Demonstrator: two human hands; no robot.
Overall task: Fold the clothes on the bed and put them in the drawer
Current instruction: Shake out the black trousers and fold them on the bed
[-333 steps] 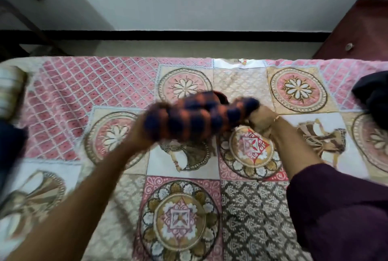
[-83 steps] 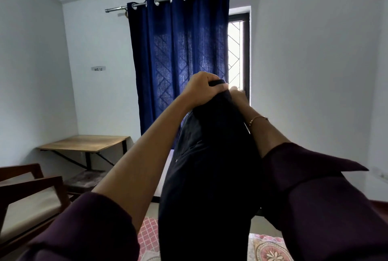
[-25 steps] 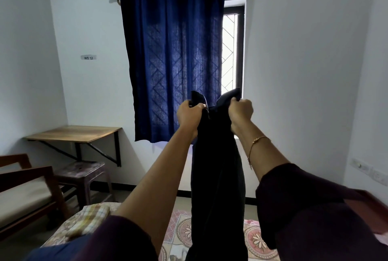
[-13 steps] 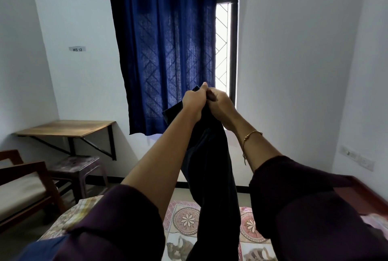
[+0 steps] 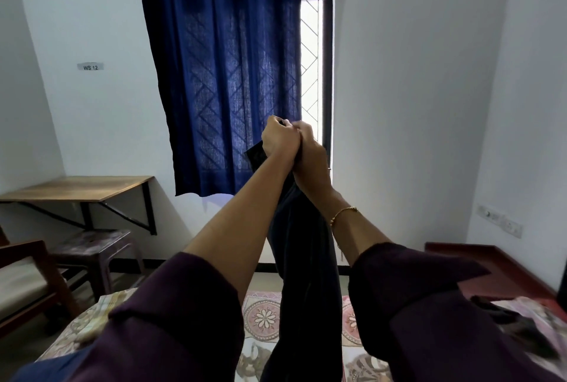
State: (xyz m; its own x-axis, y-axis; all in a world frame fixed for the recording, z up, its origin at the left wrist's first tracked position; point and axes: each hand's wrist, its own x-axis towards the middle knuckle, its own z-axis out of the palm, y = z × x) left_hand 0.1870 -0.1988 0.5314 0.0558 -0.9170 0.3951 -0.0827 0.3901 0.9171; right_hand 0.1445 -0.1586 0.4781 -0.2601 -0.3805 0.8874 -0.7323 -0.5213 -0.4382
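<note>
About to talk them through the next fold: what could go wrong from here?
Both hands, left hand and right hand, pinch only the top edge of the dark garment, so the halves may slip out of line. Its hanging end is out of view and could bunch on the bed.

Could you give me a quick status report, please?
Left hand and right hand together, gripping dark garment top. Garment hanging above bed, unfolded. Nothing in the way.

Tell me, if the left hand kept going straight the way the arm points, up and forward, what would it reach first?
Probably the blue curtain. The left hand, raised beside the right hand and gripping the dark garment, lines up with the curtain's right edge. Nothing else shows between them, though depth is hard to judge.
</note>
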